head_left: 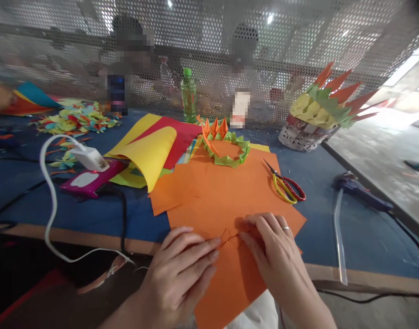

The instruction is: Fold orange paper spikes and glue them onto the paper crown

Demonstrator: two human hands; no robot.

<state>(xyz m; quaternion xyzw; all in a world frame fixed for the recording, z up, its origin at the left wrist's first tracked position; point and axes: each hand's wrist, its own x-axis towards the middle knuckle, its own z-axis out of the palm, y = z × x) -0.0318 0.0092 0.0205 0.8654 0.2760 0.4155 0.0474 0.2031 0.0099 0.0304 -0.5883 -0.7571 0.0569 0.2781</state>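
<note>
Low in the middle of the view, a small piece of folded orange paper (227,237) lies between my fingertips, hard to tell apart from the orange sheets (230,196) beneath it. My left hand (185,265) has its fingers pressed together on the paper's left side. From the right, my right hand (271,242), with a ring on one finger, pinches the other side with thumb and fingers. Beyond them, on the sheets, stands a ring of folded green paper (242,153) with several orange points. Scissors (285,186) with a yellow and a red handle lie right of it.
Yellow and red sheets (140,151) lie left, near a pink power strip (92,180) with a white charger. Small folded pieces (81,118) are heaped behind. A glue gun (363,194) lies right, below a paper pineapple-like basket (303,123). A green bottle (188,96) stands by the mesh partition.
</note>
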